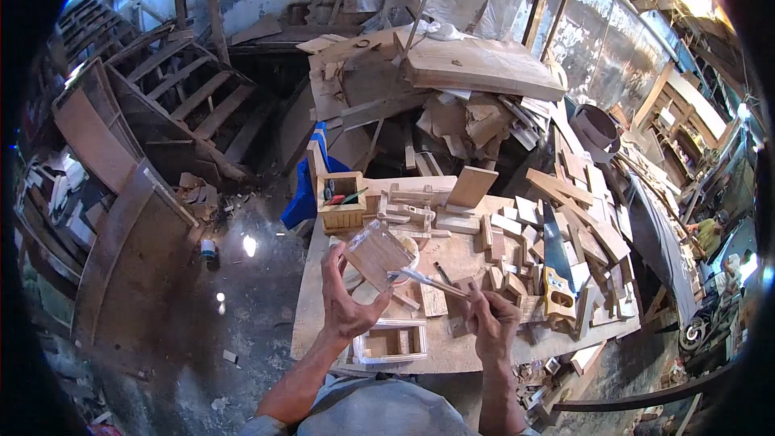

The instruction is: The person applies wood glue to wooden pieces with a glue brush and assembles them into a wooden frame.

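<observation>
My left hand [349, 300] grips a flat square wooden piece [378, 255] by its left edge, tilted above the workbench. In my right hand [492, 319] is a slim brush [436, 282], its pale tip touching the lower right edge of the piece. Partly hidden behind the wooden piece is a round whitish container [410, 247]. A small open wooden frame [391, 342] with a divider lies on the bench below my hands.
On the workbench [323, 319] are a handsaw [557, 262], several wood blocks, and a wooden box [342, 202] holding tools. Behind stand stacked boards [484, 64]. A person [709, 236] is at the far right. Slatted wooden racks [186, 89] stand at the left.
</observation>
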